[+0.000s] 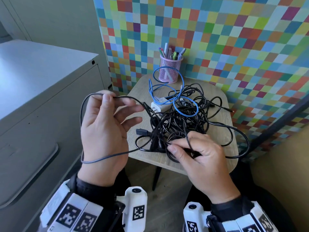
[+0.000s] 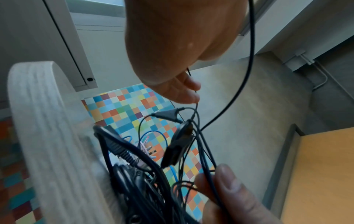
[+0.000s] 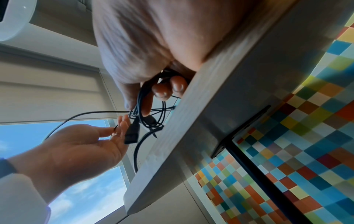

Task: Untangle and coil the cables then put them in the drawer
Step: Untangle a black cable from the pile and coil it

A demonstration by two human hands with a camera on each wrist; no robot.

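Small rounded light-wood table (image 1: 224, 131) on dark legs stands against a multicolour checkered wall panel (image 1: 217, 39), grey metal cabinet (image 1: 41, 97) to its left, wood-look floor (image 1: 168, 195) beneath, daylight from a window (image 3: 80, 197) showing blue sky.

Worktop (image 1: 222, 131) was pale wood-grain laminate, matt. Black cables (image 1: 184, 121) had smooth rubbery sheaths with a slight sheen; the blue cable (image 1: 182, 77) looked like glossier plastic. Charger (image 1: 156, 106) was smooth white plastic. Pen cup (image 1: 168, 69) was pink wire mesh. Cabinet (image 1: 41, 84) was matt grey painted metal.
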